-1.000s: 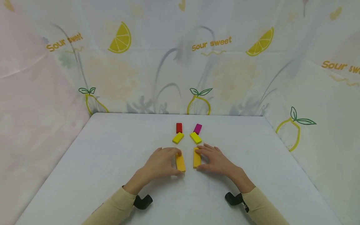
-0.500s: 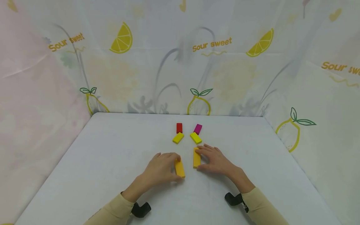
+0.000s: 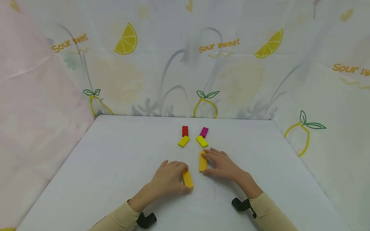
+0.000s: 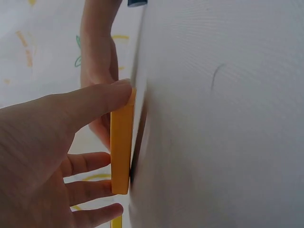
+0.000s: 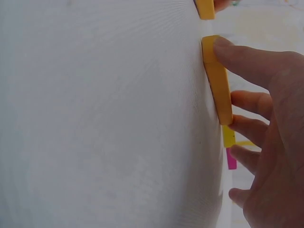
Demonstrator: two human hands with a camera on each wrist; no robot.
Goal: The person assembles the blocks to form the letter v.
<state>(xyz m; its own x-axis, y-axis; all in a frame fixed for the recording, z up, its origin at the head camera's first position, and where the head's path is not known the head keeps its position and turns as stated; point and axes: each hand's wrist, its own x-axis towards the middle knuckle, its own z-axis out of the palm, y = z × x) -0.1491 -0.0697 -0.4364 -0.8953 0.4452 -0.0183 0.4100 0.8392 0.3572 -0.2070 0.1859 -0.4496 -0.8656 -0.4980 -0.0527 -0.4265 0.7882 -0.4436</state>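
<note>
My left hand [image 3: 167,179] pinches an orange-yellow block [image 3: 188,180] lengthwise, thumb at the near end and fingers at the far end. In the left wrist view that block [image 4: 121,147] is close over the white table, with a dark shadow along its underside. To the right and a little farther out, my right hand [image 3: 222,165] holds a matching orange-yellow block [image 3: 203,164] the same way. The right wrist view shows the thumb on one end of this block [image 5: 218,85] and fingertips at the other; the outer fingers are spread off it.
Beyond the hands, two bright yellow blocks [image 3: 184,141] lie slanted on the table [image 3: 115,144]. A red block [image 3: 185,131] and a magenta block [image 3: 204,132] lie right behind them. A lemon-printed cloth [image 3: 162,77] hangs past the table's back edge.
My left hand has drawn its orange-yellow block toward me, and now this block sits nearer than the right one. The right hand and its block have stayed in place.
</note>
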